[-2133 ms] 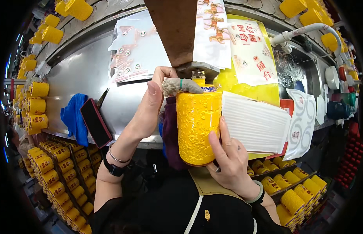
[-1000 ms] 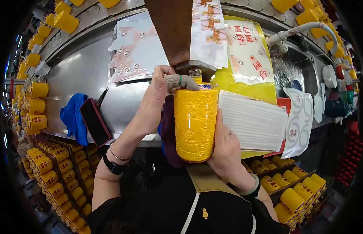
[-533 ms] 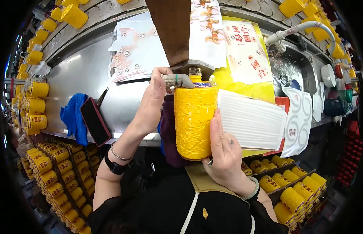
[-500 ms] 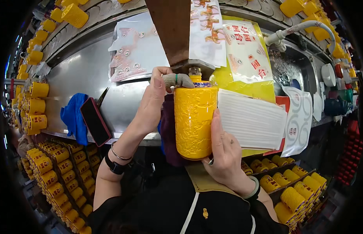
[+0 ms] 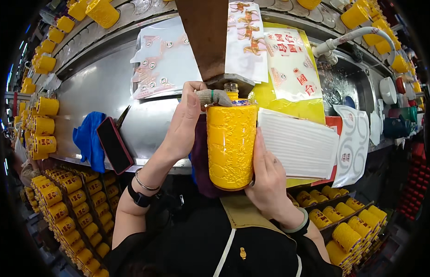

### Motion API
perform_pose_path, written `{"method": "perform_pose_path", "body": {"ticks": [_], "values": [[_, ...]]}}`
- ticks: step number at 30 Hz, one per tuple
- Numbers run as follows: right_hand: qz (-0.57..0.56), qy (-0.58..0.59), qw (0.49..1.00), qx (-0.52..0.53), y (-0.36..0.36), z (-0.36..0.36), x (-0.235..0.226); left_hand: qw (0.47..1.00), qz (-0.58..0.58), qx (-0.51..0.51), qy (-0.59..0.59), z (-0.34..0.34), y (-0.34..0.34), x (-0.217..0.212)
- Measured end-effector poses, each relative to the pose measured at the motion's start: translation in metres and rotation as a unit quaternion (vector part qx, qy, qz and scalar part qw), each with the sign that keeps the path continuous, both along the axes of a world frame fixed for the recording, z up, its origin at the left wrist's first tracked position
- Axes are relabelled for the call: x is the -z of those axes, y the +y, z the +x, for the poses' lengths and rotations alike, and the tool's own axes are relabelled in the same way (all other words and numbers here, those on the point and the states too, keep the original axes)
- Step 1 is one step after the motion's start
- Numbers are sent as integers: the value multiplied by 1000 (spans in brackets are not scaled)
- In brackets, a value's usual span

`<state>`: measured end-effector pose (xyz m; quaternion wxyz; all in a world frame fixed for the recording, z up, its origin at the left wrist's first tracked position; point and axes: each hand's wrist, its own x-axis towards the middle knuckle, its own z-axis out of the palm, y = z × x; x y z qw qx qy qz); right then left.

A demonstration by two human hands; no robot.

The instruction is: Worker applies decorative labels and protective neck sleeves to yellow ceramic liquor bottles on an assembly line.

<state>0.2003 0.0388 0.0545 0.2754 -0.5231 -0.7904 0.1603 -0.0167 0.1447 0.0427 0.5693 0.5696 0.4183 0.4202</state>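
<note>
A yellow embossed bottle (image 5: 231,145) stands upright in front of me, its neck right under a brown block with a metal foot (image 5: 210,41). My right hand (image 5: 268,177) wraps around the bottle's lower right side and holds it up. My left hand (image 5: 186,121) rests against the bottle's upper left shoulder, with a grey fabric-covered fingertip (image 5: 215,97) pressed at the neck beside the small cap (image 5: 231,87).
Behind is a steel panel (image 5: 95,87) hung with sticker sheets (image 5: 164,60), a white striped pad (image 5: 298,143), a blue cloth (image 5: 88,138) and a dark phone (image 5: 114,144). Rows of yellow bottles (image 5: 72,203) fill racks at left and lower right (image 5: 353,226). A white hose (image 5: 358,34) arcs at upper right.
The bottle has stayed under the brown block. My right hand shifted slightly on the bottle's side; the left fingertip stays at the neck.
</note>
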Motion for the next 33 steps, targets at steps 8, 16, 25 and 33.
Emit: {"method": "perform_pose_path", "body": {"ticks": [8,16,25,33], "values": [[-27,-2,1000,3,-4,0,2,1000,19,-8,14,-3,0,7],[3,9,1000,-1,-3,-1,2,1000,26,-12,3,5,-2,2],[0,29,1000,7,-4,-3,0,999,14,-32,-22,7,-4,4],[-18,-20,999,-35,-4,2,-27,999,11,-37,-34,9,-4,3]]}}
